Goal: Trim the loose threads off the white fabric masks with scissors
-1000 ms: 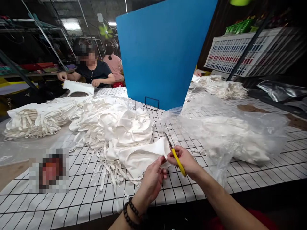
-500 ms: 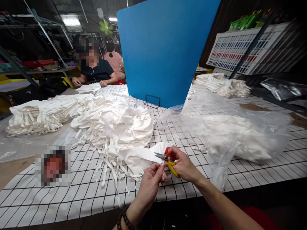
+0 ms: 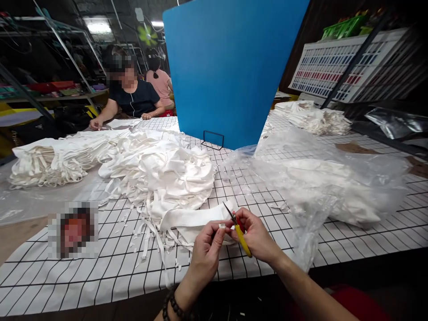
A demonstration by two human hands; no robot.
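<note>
My left hand [image 3: 206,249] pinches the end of a white fabric strap, a small bit of which shows between thumb and forefinger. The strap seems to belong to the white garment [image 3: 194,217] stretched out just behind my hands. In my right hand [image 3: 257,236] are small scissors [image 3: 242,240] with a yellow and a red handle, the blades pointing up and away to the left. My right fingertips meet the left ones near the strap. Beyond, a large heap of white garments [image 3: 177,174] with loose straps lies on the checked tablecloth [image 3: 110,276].
Folded white garments [image 3: 53,162] are stacked at the left. A clear plastic bag [image 3: 327,187] with white fabric lies at right. A blue board [image 3: 227,71] stands at the back, held by a black wire stand [image 3: 213,139]. A co-worker [image 3: 132,98] sits across the table.
The scissors have turned from pointing left to pointing more upward. My hands have come closer together, and the garment behind them has shifted. The co-worker's arm has reached outward to the left.
</note>
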